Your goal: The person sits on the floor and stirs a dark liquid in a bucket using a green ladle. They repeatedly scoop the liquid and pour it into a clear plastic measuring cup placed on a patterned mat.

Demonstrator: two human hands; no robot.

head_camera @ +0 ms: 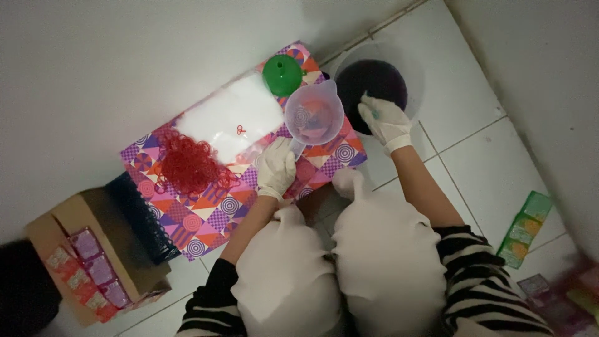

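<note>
Both hands wear white gloves. Left hand (276,168) grips the handle of a clear plastic measuring jug (313,114), held tilted over a bright patterned mat (206,218) on the tiled floor. Right hand (385,120) reaches into a clear round tub of dark purple liquid (374,78) just beside the jug, fingers curled; what it holds is unclear. Jug contents could spill onto the mat, soaking the red rubber bands (187,163) near it. A green funnel (282,74) stands just behind the jug.
</note>
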